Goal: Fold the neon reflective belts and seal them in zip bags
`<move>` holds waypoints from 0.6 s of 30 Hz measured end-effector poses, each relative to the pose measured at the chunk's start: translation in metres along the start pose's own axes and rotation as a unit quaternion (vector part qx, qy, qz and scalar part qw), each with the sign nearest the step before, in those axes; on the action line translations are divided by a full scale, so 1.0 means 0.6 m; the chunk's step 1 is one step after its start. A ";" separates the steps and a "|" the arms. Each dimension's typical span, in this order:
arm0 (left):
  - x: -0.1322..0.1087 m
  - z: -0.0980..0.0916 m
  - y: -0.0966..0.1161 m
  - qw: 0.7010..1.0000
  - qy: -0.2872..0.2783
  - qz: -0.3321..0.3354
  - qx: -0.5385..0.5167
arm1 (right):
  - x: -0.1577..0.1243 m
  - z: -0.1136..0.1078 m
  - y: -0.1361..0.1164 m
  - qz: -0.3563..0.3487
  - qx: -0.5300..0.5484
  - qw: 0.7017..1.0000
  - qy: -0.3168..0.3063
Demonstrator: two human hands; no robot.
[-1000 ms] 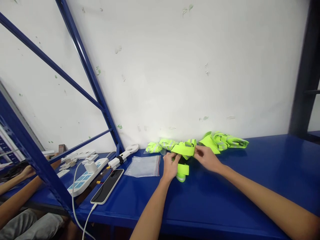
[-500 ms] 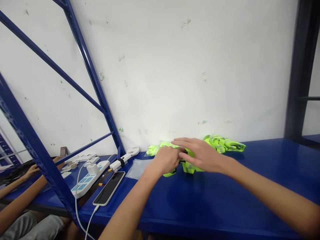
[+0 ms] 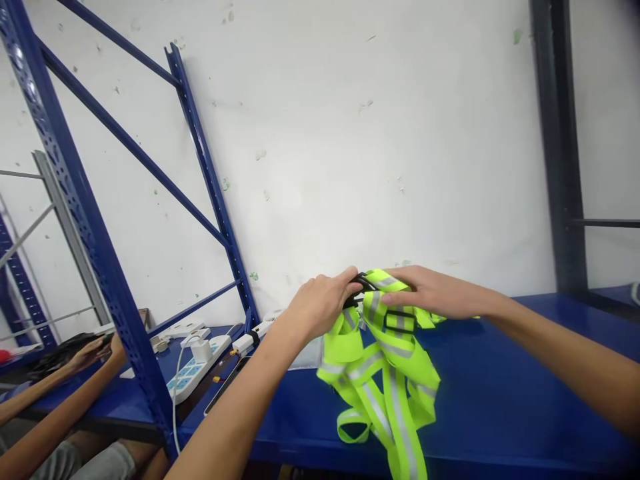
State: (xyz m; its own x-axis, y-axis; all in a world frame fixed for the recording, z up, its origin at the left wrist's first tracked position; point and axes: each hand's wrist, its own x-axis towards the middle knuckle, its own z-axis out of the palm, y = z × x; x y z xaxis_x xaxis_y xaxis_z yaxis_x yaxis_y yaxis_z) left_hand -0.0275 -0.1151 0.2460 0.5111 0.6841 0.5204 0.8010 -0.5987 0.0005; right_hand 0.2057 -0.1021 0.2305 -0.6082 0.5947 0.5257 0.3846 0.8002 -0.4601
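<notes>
A neon-yellow reflective strap vest (image 3: 385, 373) with grey stripes and black buckles hangs above the blue shelf surface (image 3: 500, 400). My left hand (image 3: 320, 305) pinches its top at a black buckle, fingers closed. My right hand (image 3: 430, 292) grips the top of the vest from the right, fingers wrapped over the straps. The straps dangle down in loops to the shelf's front edge. More yellow strap shows just behind my right hand.
A white power strip (image 3: 193, 370) with a plugged charger, a phone (image 3: 227, 390) and a small white fan lie at the left of the shelf. Blue rack posts (image 3: 107, 280) stand to the left. Another person's arms (image 3: 55, 393) reach in at the lower left. White wall behind.
Both hands lifted one folded vest off the shelf and it has unfolded, its straps now hanging down. The camera tilted up and to the right.
</notes>
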 end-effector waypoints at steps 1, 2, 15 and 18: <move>-0.001 -0.009 0.006 0.999 -0.011 0.003 -0.036 | 0.003 0.000 -0.007 -0.008 -0.008 1.000 0.015; -0.002 -0.018 0.012 0.997 -0.019 0.003 -0.072 | 0.006 0.000 -0.014 -0.016 -0.021 0.999 0.029; -0.068 -0.077 0.028 0.852 -0.270 0.018 -0.449 | -0.017 0.023 -0.076 -0.257 -0.093 0.930 0.244; -0.079 -0.078 0.023 0.823 -0.344 0.057 -0.448 | -0.018 0.013 -0.091 -0.209 -0.060 0.915 0.340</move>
State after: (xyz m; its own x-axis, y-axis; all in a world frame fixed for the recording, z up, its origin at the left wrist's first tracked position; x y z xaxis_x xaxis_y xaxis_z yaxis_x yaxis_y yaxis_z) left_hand -0.0549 -0.1752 0.2614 0.8695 0.4919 -0.0457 0.3414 -0.5314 0.7752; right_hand 0.1859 -0.1529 0.2444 -0.1629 0.1133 0.9801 0.3156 0.9472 -0.0570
